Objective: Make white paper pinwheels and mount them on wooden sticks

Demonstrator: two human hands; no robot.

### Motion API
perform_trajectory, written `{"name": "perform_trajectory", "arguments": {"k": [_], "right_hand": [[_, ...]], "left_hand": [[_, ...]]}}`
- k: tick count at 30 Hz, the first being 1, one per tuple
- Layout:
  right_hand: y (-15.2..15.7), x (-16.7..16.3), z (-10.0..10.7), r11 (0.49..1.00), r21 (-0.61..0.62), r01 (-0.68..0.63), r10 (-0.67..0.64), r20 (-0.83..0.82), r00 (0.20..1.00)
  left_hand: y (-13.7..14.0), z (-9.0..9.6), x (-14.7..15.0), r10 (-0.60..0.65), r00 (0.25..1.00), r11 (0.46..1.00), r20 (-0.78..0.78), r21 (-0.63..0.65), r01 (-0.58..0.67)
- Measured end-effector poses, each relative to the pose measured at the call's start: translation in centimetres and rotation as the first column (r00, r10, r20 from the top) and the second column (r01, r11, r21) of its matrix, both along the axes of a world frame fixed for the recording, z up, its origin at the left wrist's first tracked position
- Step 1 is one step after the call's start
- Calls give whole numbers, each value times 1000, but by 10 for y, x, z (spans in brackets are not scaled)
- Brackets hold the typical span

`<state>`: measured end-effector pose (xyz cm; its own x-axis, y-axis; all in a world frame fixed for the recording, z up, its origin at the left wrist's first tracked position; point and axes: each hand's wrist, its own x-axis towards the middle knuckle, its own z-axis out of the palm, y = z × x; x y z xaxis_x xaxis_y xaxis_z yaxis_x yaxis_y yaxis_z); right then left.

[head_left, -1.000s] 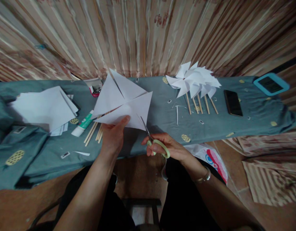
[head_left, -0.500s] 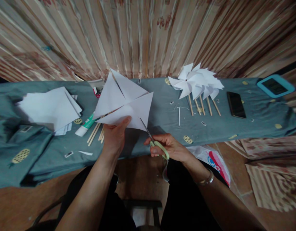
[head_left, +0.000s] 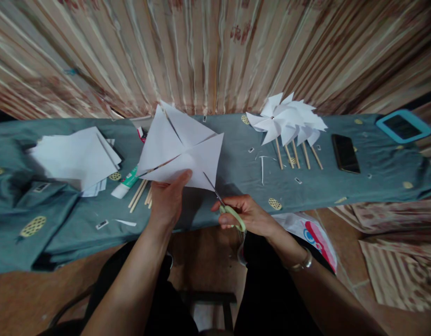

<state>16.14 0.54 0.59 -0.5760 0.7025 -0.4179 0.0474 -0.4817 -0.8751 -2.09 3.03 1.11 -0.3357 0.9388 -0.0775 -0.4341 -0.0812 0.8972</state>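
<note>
My left hand [head_left: 169, 196] pinches the near edge of a white paper square [head_left: 201, 156], thumb on top and the other fingers hidden beneath. Slits run in from its corners toward the middle. In my right hand [head_left: 248, 214] is a pair of scissors [head_left: 232, 215] with light green handles. The blades lie at the paper's near right corner, pointing toward its centre. Behind the left hand, partly under the paper, are several wooden sticks [head_left: 138, 196] and a green and white glue tube [head_left: 125, 182].
A stack of white paper [head_left: 73, 156] lies at the left. Several finished paper pinwheels [head_left: 274, 116] on sticks rest right of centre, near paper scraps [head_left: 262, 170]. Farther right are a phone [head_left: 345, 153] and a blue-framed tablet [head_left: 404, 126]. A curtain [head_left: 201, 56] hangs behind the cloth-covered table [head_left: 232, 172].
Almost nothing differs. The scissors stay at the same corner of the paper, their blades looking slightly closer together, and the view has shifted a little.
</note>
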Motion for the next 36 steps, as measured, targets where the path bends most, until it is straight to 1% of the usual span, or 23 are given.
{"name": "perform_trajectory", "arguments": {"k": [7,15,20,24,32,36], "right_hand": [[1,0,0,1000,6,13,-13,7,1000],[0,-1,-2,999,-15,44,-44,5,999],[0,-2,-1,997,-33,65,-65,-6,998],[-1,-2,-3,998,-24,62,-63,-12,998],[0,-2,-2,998,7,69,-69,-11,998],[-1,-3,-3,997,-2,82,-82,-9,997]], "left_hand": [[-3,-4,5,-29,1000,1000,-5,-3,29],[-3,-5,5,-13,1000,1000,11,1,13],[-3,-2,5,-17,1000,1000,5,-13,17],[-3,-1,5,-29,1000,999,7,-19,29],[-5,-6,8,-66,998,998,10,-20,66],[-6,-4,9,-56,998,998,32,-34,57]]}}
